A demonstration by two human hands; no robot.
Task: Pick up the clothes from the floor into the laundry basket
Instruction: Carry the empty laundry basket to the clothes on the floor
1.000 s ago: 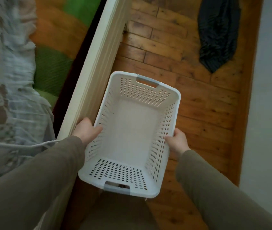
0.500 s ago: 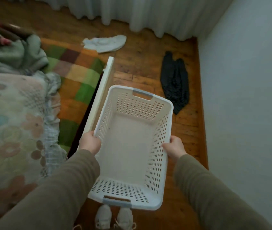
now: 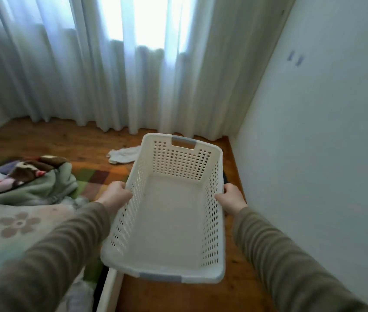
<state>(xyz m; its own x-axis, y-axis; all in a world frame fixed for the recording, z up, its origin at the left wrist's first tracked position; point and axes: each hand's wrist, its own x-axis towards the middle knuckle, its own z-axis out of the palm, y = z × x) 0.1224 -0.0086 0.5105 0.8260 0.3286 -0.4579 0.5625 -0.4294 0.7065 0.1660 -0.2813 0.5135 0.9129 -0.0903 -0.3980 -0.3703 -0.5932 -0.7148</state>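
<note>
Both hands hold a white laundry basket (image 3: 167, 224) up off the floor, one on each long side. The left hand (image 3: 116, 194) is curled over the basket's left rim, fingers clenched on the edge, and the right hand (image 3: 231, 197) grips the right rim in the same way, straight across from it. Both arms are in olive-brown sleeves (image 3: 291, 262). The basket is empty, its walls dotted with holes, with a grey handle at the far end and another at the near end.

Beyond the left hand, a little to its right, a white garment (image 3: 122, 154) lies crumpled on the wooden floor (image 3: 61, 140), partly hidden behind the basket's far left corner. Just above the right hand, a sliver of something dark (image 3: 225, 177) shows against the basket's right wall; what it is cannot be told.

To the left of the left hand is a bed with a flowered cover (image 3: 19, 224) and a bunched green blanket (image 3: 43, 183), and past it a checked rug (image 3: 97, 174). Pale curtains (image 3: 111, 64) hang down to the floor ahead, and a plain wall (image 3: 324, 143) runs along to the right of the right hand
</note>
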